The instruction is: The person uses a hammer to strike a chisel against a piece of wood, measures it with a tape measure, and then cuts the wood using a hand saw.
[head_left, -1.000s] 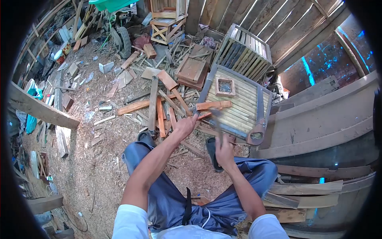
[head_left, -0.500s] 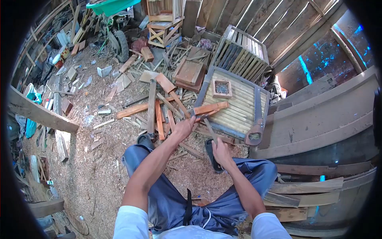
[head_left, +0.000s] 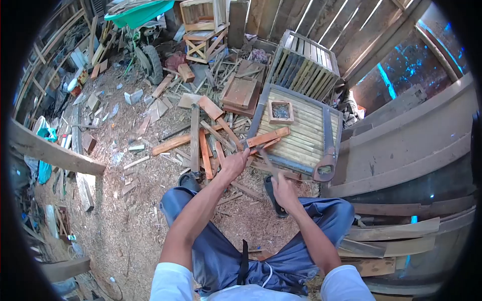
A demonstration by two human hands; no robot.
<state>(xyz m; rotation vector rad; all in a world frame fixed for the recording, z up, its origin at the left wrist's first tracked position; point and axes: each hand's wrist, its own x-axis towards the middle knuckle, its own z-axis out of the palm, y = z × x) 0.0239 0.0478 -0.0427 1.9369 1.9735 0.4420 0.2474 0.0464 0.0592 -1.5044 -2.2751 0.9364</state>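
— Sawdust and chips covered the ground (head_left: 125, 210) of a plank-walled shed, didn't they?

— Yes, in the head view. A slatted panel (head_left: 301, 131) lay flat ahead of the seated person, and most else sat around it: loose wood scraps (head_left: 201, 135) to its left, a slatted crate (head_left: 306, 62) behind it, heavy planks (head_left: 401, 150) to its right. A small square tray (head_left: 280, 111) rested on the panel's far part.

— What was hard to make out?

— The lens edge blacked out the corners. The tool's working end was thin and blurred, so I could not tell what kind it was.

— And the hands?

— The left hand (head_left: 233, 164) reached forward, closed on the near end of a reddish wood strip (head_left: 266, 138) lying across the panel's near left corner. The right hand (head_left: 283, 193) was fisted around a slim tool (head_left: 268, 161), its shaft angled up toward that strip, just short of the panel's near edge.
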